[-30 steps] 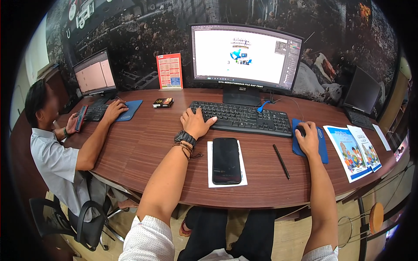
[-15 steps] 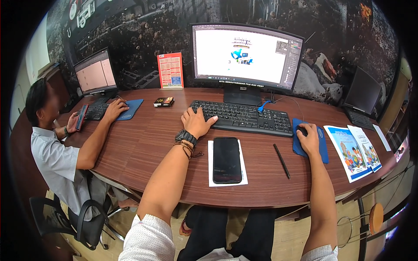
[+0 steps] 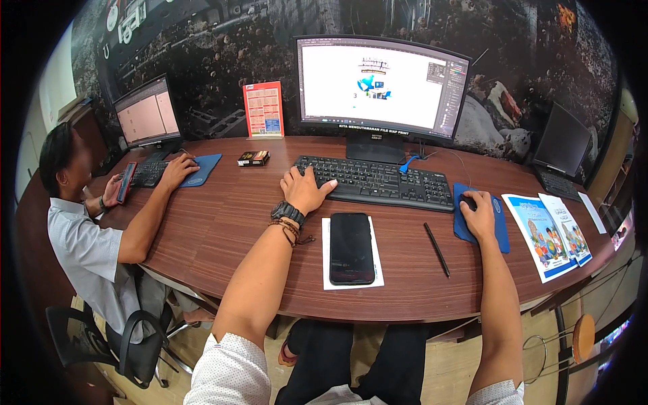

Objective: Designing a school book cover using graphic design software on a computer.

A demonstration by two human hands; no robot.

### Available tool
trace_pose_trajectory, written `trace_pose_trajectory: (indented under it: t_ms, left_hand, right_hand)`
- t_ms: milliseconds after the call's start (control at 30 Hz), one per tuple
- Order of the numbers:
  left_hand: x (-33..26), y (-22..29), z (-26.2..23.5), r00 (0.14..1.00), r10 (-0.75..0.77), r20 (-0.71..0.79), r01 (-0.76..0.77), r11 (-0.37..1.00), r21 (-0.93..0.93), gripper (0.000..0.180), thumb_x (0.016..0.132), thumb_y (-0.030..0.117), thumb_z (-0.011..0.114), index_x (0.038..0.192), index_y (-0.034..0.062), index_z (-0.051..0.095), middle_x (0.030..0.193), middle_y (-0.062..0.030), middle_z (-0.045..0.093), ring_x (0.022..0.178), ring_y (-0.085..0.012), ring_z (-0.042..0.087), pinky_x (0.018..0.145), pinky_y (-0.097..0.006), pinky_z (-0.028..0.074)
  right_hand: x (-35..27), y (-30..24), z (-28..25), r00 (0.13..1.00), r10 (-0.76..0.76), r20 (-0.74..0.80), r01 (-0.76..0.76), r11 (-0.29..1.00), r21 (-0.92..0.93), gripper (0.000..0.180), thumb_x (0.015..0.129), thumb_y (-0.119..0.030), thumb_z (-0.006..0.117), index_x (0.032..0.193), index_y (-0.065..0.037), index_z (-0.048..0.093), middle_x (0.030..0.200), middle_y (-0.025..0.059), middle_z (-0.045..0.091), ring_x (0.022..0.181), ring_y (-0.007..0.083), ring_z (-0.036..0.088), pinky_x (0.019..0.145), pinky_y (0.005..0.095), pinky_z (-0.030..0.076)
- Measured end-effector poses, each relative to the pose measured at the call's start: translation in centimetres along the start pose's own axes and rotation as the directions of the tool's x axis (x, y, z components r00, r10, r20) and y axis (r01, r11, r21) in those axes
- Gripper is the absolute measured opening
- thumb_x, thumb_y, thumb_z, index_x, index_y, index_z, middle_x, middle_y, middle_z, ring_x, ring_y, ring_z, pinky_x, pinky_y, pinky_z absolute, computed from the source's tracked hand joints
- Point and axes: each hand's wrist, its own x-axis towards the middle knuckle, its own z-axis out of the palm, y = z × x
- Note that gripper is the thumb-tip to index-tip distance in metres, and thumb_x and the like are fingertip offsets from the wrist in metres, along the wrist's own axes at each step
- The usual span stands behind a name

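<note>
Black mouse mostly hidden under right hand on blue pad.

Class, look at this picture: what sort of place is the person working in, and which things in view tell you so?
Most likely a shared office. A long wooden desk carries a large monitor and keyboard, the right hand is on a mouse, and a co-worker sits at a second screen.

White dotted sleeves, black wristwatch, beaded bracelets.
</note>
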Motion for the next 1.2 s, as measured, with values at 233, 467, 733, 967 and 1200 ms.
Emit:
trace_pose_trajectory:
  t_ms: [233, 467, 733, 967, 1200]
  left_hand:
    - [0.0, -0.2, 0.0, 1.000, 0.002, -0.001, -0.002, 1.000, 0.005, 0.090, 0.087, 0.068, 0.058, 0.141, -0.0024, 0.047, 0.141, -0.0325, 0.038, 0.134, -0.0474, 0.031, 0.113, -0.055, 0.020]
    - [0.5, -0.1, 0.5, 0.997, -0.007, -0.083, 0.004, 0.999, -0.036, 0.067, 0.090, 0.053, 0.060, 0.130, -0.0010, 0.057, 0.133, -0.0289, 0.045, 0.126, -0.0466, 0.039, 0.108, -0.056, 0.028]
    - [0.6, -1.0, 0.3, 0.984, -0.033, -0.175, 0.023, 0.998, -0.060, 0.038, 0.083, 0.004, 0.057, 0.120, 0.0074, 0.066, 0.123, -0.0194, 0.054, 0.117, -0.0435, 0.048, 0.098, -0.057, 0.039]
    - [0.5, -0.7, 0.0, 0.991, 0.100, -0.084, -0.114, 0.978, -0.177, 0.049, 0.079, -0.008, 0.057, 0.111, 0.0242, 0.074, 0.144, -0.0196, 0.044, 0.136, -0.0402, 0.033, 0.115, -0.053, 0.021]
    - [0.9, -0.6, -0.2, 0.992, 0.104, -0.071, -0.115, 0.978, -0.174, 0.048, 0.080, -0.008, 0.057, 0.110, 0.0252, 0.075, 0.144, -0.0192, 0.044, 0.137, -0.0388, 0.032, 0.115, -0.053, 0.021]
  right_hand:
    - [-0.1, -0.5, -0.2, 1.000, 0.003, 0.005, -0.003, 1.000, 0.011, 0.033, 0.083, -0.024, 0.068, 0.113, -0.011, 0.069, 0.123, 0.0137, 0.056, 0.116, 0.0342, 0.057, 0.098, 0.0422, 0.046]
    - [0.3, -3.5, -0.4, 0.954, -0.272, -0.129, 0.254, 0.957, -0.137, 0.029, 0.082, -0.019, 0.067, 0.109, -0.010, 0.070, 0.122, 0.0156, 0.056, 0.118, 0.0364, 0.053, 0.099, 0.0434, 0.045]
    - [2.1, -13.6, 8.9, 0.830, -0.517, 0.209, 0.506, 0.856, 0.107, 0.023, 0.085, -0.021, 0.066, 0.106, -0.013, 0.073, 0.113, 0.0128, 0.056, 0.117, 0.0322, 0.048, 0.103, 0.0455, 0.036]
    - [1.8, -17.1, 13.1, 0.837, -0.488, 0.247, 0.492, 0.869, 0.047, 0.024, 0.090, -0.026, 0.061, 0.107, -0.015, 0.073, 0.117, 0.0134, 0.055, 0.122, 0.0311, 0.044, 0.104, 0.0497, 0.032]
    - [1.7, -18.1, 12.9, 0.837, -0.499, 0.226, 0.515, 0.857, -0.016, 0.021, 0.092, -0.022, 0.059, 0.105, -0.015, 0.074, 0.118, 0.0127, 0.055, 0.120, 0.0309, 0.047, 0.105, 0.0439, 0.035]
